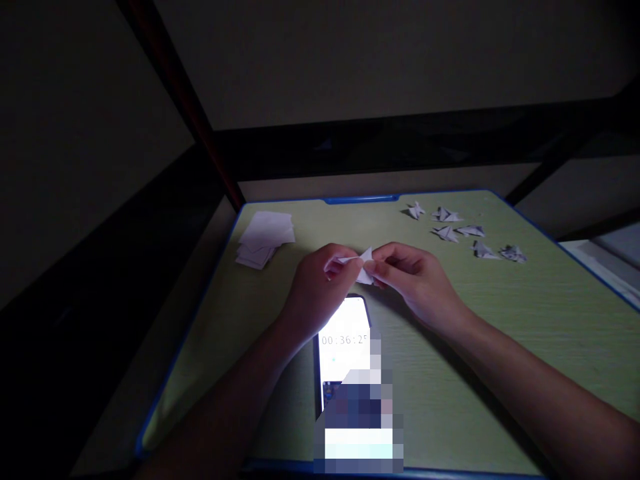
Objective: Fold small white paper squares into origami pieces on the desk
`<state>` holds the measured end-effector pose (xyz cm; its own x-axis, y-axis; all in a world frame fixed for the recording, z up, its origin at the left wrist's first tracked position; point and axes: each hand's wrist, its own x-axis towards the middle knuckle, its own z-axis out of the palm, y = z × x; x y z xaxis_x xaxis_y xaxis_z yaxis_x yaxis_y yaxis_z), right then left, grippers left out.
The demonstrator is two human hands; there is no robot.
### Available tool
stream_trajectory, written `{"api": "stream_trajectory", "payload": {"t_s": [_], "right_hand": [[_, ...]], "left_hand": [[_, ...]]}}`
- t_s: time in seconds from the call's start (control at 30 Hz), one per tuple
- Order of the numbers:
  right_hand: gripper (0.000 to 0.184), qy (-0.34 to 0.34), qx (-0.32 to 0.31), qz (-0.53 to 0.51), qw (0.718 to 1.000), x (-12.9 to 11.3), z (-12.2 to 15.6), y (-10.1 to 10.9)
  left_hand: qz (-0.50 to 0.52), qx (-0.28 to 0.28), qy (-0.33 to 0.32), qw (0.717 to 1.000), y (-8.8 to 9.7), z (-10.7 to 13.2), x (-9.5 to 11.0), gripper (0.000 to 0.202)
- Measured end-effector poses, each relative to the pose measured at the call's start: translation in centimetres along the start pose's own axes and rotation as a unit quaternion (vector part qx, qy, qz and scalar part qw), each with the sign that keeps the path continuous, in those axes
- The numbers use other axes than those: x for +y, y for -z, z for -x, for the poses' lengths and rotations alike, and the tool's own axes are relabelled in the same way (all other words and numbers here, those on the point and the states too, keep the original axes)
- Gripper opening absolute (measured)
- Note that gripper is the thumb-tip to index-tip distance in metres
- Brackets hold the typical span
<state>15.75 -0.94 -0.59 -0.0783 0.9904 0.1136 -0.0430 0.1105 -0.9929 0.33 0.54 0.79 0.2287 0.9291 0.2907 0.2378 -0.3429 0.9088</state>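
Note:
Between my two hands, above the middle of the table, is a small piece of folded white paper (367, 272) with pointed corners. My left hand (325, 280) pinches its left side between thumb and fingers. On the other side, my right hand (410, 270) grips the paper with thumb and forefinger. Part of the paper is covered by my fingers. Just below my hands lies a phone (345, 340) with a bright screen showing a timer, its lower part blurred out.
A loose stack of white paper sheets (267, 230) lies at the table's back left. Several small folded paper figures (445, 233) are scattered at the back right. The greenish table (500, 320) has a blue edge. Pale flat items (610, 257) show beyond its right side.

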Motion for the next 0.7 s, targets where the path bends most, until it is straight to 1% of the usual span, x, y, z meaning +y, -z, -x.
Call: {"api": "stream_trajectory", "payload": {"t_s": [0.23, 0.4, 0.53, 0.7], "right_hand": [[0.006, 0.02, -0.003, -0.01, 1.0, -0.07, -0.04, -0.26], [0.004, 0.038, 0.012, 0.012, 0.999, -0.14, 0.06, -0.15], [0.004, 0.047, 0.025, 0.004, 0.999, -0.22, 0.05, -0.06], [0.005, 0.044, 0.039, -0.004, 0.998, -0.23, -0.01, -0.13]], "left_hand": [[-0.008, -0.013, 0.001, 1.0, 0.12, 0.12, -0.15, 0.008], [0.002, -0.014, -0.001, 1.0, 0.02, 0.19, -0.15, 0.007], [0.01, -0.011, -0.008, 1.0, -0.12, 0.2, -0.11, 0.005], [0.025, -0.002, 0.009, 1.0, -0.23, 0.19, -0.16, 0.004]]}}
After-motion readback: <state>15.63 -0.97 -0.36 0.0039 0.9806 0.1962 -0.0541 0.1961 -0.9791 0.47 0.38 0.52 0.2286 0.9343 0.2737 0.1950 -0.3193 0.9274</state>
